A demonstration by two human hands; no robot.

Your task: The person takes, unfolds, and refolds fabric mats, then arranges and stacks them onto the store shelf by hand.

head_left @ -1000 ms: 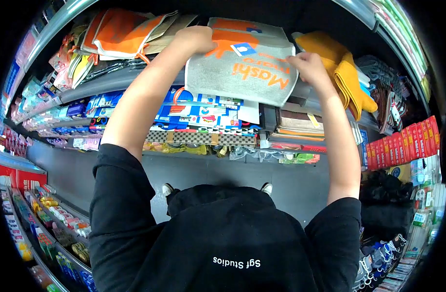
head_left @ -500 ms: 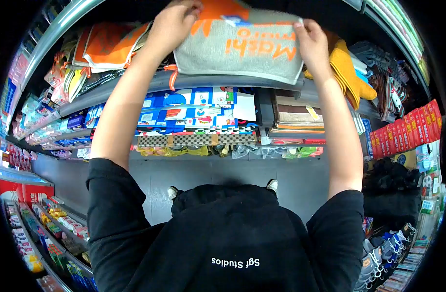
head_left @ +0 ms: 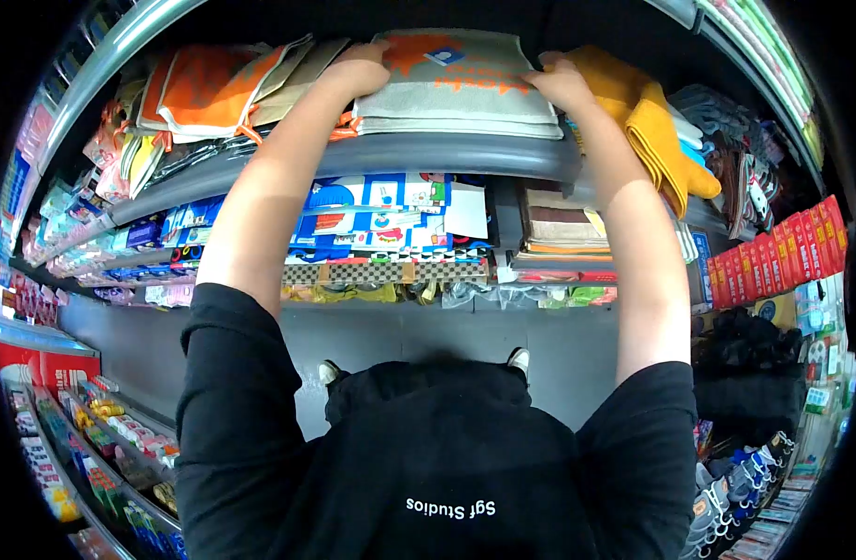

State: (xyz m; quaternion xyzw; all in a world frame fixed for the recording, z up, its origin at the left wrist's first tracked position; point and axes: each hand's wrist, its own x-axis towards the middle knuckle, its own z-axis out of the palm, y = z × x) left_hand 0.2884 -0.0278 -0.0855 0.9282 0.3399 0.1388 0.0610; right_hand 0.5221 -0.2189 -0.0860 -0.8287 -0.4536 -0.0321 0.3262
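Observation:
A grey towel (head_left: 461,101) with orange lettering and a small blue-and-white label lies flat on a stack of similar towels on the upper shelf. At its left edge, my left hand (head_left: 363,69) is closed on the towel, its fingertips partly hidden. My right hand (head_left: 561,84) has its fingers bent around the towel's right edge. Just beyond the right hand is a folded yellow towel (head_left: 654,131). Orange towels (head_left: 209,89) with pale borders are piled to the left of my left hand.
The grey shelf edge (head_left: 456,155) runs below the towels. Lower down are blue patterned packs (head_left: 377,219) and folded brown cloths (head_left: 554,224). Red packets (head_left: 778,257) hang at the right. Small goods fill a rack (head_left: 120,439) at lower left. Grey floor (head_left: 419,327) shows beneath.
The grey towel, held up and tilted toward me before, now lies flat on the stack. My left hand has moved slightly down, and my right hand has come inward to the left.

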